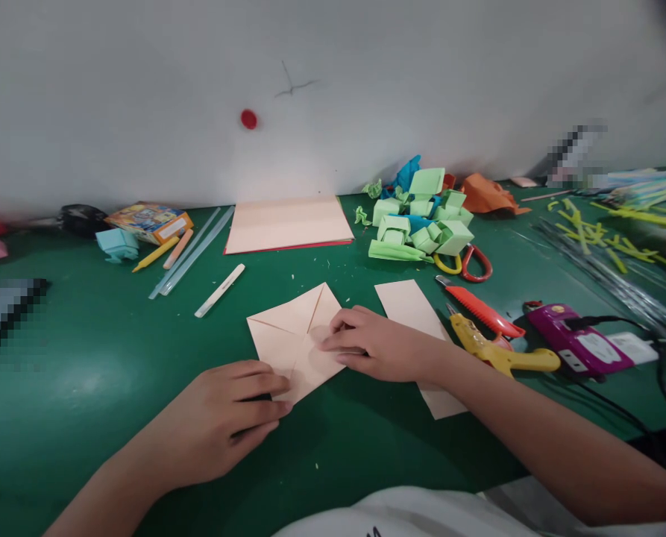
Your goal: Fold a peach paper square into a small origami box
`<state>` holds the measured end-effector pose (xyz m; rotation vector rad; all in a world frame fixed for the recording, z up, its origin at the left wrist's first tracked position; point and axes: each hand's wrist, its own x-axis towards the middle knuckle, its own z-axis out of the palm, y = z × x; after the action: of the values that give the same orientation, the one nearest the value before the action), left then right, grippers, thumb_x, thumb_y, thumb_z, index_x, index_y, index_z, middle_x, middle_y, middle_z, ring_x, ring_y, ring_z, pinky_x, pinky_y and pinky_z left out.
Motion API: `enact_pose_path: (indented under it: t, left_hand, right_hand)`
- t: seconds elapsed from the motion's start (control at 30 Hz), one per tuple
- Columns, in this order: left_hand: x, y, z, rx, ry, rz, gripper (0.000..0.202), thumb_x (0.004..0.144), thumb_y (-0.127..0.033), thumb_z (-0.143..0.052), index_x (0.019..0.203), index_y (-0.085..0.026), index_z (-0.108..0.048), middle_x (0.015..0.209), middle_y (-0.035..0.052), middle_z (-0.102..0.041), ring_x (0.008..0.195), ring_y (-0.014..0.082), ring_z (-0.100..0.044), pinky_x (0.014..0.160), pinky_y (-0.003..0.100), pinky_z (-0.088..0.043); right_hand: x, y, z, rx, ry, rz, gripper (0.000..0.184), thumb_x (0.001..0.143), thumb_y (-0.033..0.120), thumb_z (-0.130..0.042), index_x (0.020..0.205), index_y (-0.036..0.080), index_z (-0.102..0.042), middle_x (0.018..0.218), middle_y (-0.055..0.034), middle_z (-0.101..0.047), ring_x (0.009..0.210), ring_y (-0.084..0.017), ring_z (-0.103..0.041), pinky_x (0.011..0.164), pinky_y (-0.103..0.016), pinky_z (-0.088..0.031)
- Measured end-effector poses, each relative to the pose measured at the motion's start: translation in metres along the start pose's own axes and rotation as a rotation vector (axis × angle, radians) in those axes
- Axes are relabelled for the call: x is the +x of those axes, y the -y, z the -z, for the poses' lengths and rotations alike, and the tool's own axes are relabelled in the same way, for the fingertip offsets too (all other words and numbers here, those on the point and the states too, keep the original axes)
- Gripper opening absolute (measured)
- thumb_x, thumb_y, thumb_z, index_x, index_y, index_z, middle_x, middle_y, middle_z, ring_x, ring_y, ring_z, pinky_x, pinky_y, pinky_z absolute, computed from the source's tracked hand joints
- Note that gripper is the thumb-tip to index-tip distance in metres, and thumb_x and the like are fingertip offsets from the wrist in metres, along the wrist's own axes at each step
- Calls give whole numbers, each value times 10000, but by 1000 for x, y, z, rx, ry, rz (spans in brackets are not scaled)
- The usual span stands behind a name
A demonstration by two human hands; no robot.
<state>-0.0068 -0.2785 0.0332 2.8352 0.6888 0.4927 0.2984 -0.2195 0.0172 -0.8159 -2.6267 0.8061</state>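
A pale pink folded paper square (293,335) lies on the green table (86,373) in front of me, its corners folded toward the centre. My left hand (221,425) rests on the table with its fingertips pressing the near corner of the paper, fingers stretched together. My right hand (374,344) lies on the paper's right side, fingers flat and pressing a fold down near the middle. A pink paper strip (411,309) lies under my right forearm.
A stack of pink sheets (288,222) lies at the back by the white wall. Green and blue folded paper pieces (422,220), scissors (470,262), a red utility knife (481,307), a yellow glue gun (500,350), a purple device (576,344), pens (221,289) and a small box (149,221) surround it.
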Motion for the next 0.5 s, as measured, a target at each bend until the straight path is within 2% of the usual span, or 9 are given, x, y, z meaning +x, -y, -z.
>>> enact_pose_path:
  t: [0.23, 0.33, 0.4, 0.5]
  left_hand:
    - [1, -4, 3, 66, 33, -29, 275, 1000, -146, -509, 1081, -210, -765, 1191, 64, -764, 1067, 204, -711, 930, 357, -602]
    - [1, -6, 3, 98, 38, -32, 295, 999, -133, -495, 1086, -208, -766, 1199, 56, -764, 1062, 211, -710, 929, 360, -603]
    - [1, -7, 3, 99, 45, -20, 305, 1000, -134, -492, 1105, -215, -766, 1217, 51, -757, 1085, 213, -702, 941, 356, -599]
    - [0, -6, 2, 95, 57, -12, 305, 1006, -149, -496, 1128, -232, -763, 1228, 40, -753, 1109, 209, -692, 964, 353, -590]
  right_hand:
    - [1, 2, 2, 40, -2, -32, 311, 1010, 266, -570, 1290, 241, -702, 1262, -102, -595, 1194, -253, -521, 1050, -434, -445]
    - [2, 3, 6, 101, -8, -57, 316, 1041, 258, -500, 1287, 246, -698, 1266, -96, -615, 1217, -245, -532, 1065, -439, -433]
    - [2, 4, 9, 177, -49, -81, 338, 1062, 240, -432, 1274, 231, -695, 1234, -92, -646, 1196, -230, -566, 1047, -423, -445]
    - [1, 4, 13, 272, -190, -117, 329, 1071, 258, -409, 1202, 222, -709, 1157, -74, -687, 1085, -208, -628, 962, -380, -484]
